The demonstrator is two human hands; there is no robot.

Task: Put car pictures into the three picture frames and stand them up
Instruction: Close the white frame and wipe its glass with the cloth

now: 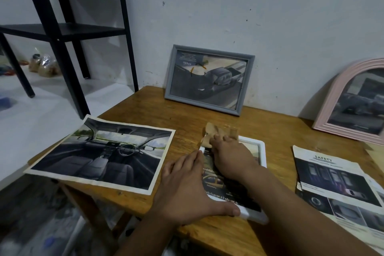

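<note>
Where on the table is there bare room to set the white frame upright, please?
Bare wood lies between the grey frame and pink arched frame, by the wall. The front is crowded: interior photo, white frame under both hands, safety sheet.

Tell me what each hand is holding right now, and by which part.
The left hand steadies the white frame lying flat, thumb on its near edge. The right hand presses on the car picture in it; fingertips blurred, grip unclear.
</note>
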